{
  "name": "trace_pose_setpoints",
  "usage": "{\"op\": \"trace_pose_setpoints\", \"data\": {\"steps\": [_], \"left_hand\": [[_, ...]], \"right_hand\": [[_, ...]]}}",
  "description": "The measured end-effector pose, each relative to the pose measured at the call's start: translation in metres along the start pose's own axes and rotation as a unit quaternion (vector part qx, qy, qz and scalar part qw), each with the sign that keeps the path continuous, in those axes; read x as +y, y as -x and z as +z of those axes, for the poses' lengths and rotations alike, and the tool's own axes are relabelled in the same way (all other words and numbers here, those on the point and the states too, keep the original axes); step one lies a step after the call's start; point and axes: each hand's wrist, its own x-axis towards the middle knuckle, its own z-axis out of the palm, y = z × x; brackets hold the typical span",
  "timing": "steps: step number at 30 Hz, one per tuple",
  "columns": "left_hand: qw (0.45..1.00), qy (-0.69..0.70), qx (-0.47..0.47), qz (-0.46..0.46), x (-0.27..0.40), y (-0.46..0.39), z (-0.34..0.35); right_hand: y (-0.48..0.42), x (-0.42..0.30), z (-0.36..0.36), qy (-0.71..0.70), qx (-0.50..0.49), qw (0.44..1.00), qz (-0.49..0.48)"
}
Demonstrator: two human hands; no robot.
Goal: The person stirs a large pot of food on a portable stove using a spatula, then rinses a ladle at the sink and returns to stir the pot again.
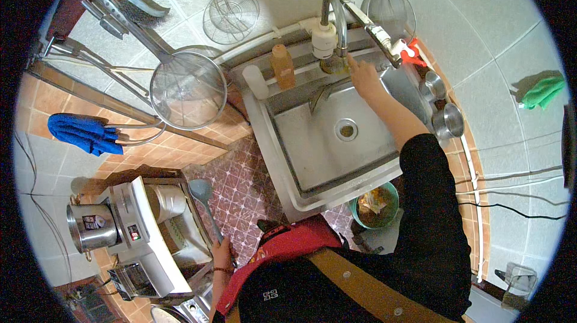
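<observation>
My left hand (223, 253) holds a grey ladle (201, 191) by its handle, with the bowl of the ladle over the tiled floor. My right hand (364, 77) is at the back of the stainless-steel sink (311, 156), beside the spout of the curved metal faucet (341, 30); its index finger is stretched out towards the spout tip. Whether that finger touches the metal I cannot tell. A white filter housing (323, 41) sits at the faucet. Inside the basin the round drain (346, 130) shows.
An orange-brown bottle (283, 67) and a white one (255, 82) stand at the sink's back left. Strainers (188, 91) hang on the wall. Metal cups (447, 121) line the right edge. A green waste bucket (376, 206) is below. At left are a steel pot (92, 228) and a blue cloth (83, 133).
</observation>
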Motion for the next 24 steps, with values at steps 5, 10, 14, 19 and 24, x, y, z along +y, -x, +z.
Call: {"op": "trace_pose_setpoints", "data": {"steps": [5, 10, 14, 19, 24], "left_hand": [[0.998, 0.051, -0.024, 0.003, -0.005, -0.013, -0.012], [0.998, -0.004, -0.042, 0.044, -0.004, -0.025, -0.012], [0.995, 0.015, -0.1, 0.006, -0.011, -0.052, -0.02], [0.991, -0.019, -0.132, -0.028, 0.006, -0.068, -0.018], [0.979, -0.072, -0.181, 0.056, 0.011, -0.086, -0.02]], "right_hand": [[-0.003, -0.024, 0.009, -0.034, -0.099, 0.994, 0.029], [0.06, -0.034, 0.005, -0.08, -0.102, 0.987, 0.1], [0.151, -0.041, -0.019, -0.134, -0.082, 0.973, 0.172], [0.257, -0.068, -0.03, -0.193, -0.137, 0.926, 0.294], [0.315, -0.112, -0.048, -0.227, -0.04, 0.898, 0.375]]}}
